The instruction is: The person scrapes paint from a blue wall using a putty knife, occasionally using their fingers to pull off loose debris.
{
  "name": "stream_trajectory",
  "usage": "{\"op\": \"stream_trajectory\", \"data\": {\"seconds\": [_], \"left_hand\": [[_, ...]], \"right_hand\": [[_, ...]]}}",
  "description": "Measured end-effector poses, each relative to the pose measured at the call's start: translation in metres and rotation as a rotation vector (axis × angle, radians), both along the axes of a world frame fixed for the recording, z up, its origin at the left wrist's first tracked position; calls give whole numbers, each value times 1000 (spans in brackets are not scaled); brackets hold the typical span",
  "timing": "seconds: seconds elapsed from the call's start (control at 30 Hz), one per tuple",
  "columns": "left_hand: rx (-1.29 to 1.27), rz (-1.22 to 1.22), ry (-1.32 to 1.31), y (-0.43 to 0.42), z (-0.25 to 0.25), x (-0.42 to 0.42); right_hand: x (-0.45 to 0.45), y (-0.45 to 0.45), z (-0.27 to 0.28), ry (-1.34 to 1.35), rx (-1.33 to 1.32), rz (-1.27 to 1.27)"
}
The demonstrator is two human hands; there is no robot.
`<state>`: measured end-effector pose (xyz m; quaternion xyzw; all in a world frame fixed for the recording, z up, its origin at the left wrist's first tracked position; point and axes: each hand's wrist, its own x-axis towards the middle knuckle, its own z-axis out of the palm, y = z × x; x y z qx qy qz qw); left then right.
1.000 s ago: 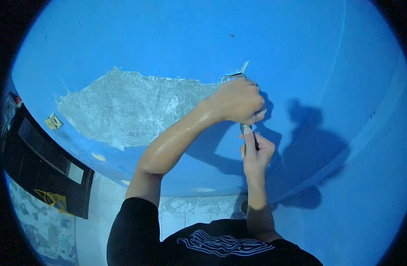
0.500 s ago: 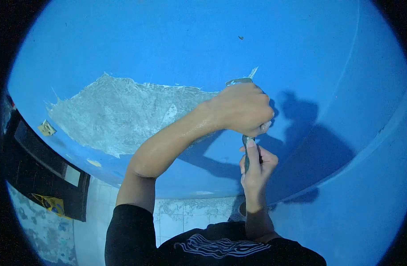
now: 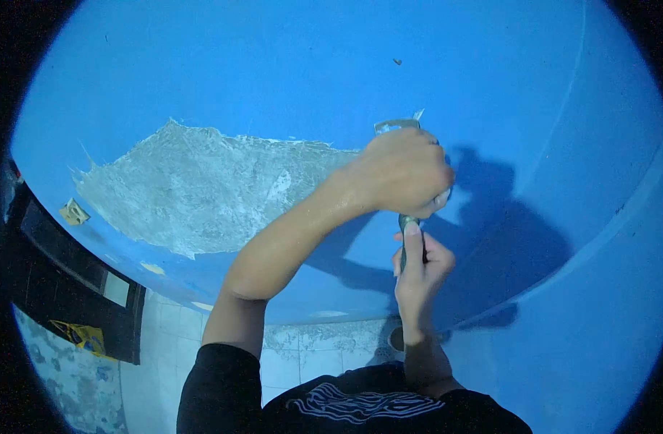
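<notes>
A: Quick, hands?

B: 2, both working 1 tool. The left hand (image 3: 406,173) is gripping the scraper (image 3: 397,125) just behind its blade, knuckles bunching, back of the hand facing us; most of the finger wrap is hiding underneath. The right hand (image 3: 423,260) is gripping the handle lower down, thumb lying along it.

A: Scraper, where exactly?

B: Its blade is sitting at the blue wall (image 3: 310,65), beside the upper right end of the grey bare patch (image 3: 201,188). Whether the edge is touching, I can't tell. A pale sliver (image 3: 419,114) is poking out by the blade's right corner.

A: Tips for doing it well?

B: My call: the blade should be meeting the paint at a low angle, left hand pressing evenly, right hand steering from behind. Short strokes are probably giving better control; a steep blade is risking gouges. Left fingers should be staying back from the edge.

A: Arm pose?

B: The left arm is bending sharply at the elbow, forearm slanting up and right across the patch. The right forearm is pointing nearly straight up, roughly lining up with the handle.
</notes>
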<state>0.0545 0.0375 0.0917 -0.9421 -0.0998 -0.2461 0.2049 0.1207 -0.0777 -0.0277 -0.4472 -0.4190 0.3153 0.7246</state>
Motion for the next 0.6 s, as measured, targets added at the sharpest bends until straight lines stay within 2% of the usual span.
{"op": "stream_trajectory", "data": {"seconds": [0.3, 0.43, 0.5, 0.6], "left_hand": [[-80, 50, 95, -6, -5, 1], [-92, 4, 10, 0, -7, 7], [-115, -11, -54, 4, -14, 10], [-92, -141, -116, 9, -12, 10]], "right_hand": [[10, -4, -5, 37, -56, 28], [31, -2, 3, -28, -148, -52], [43, 0, 1, -88, -100, -25], [41, 0, 4, -48, -103, -85]]}}
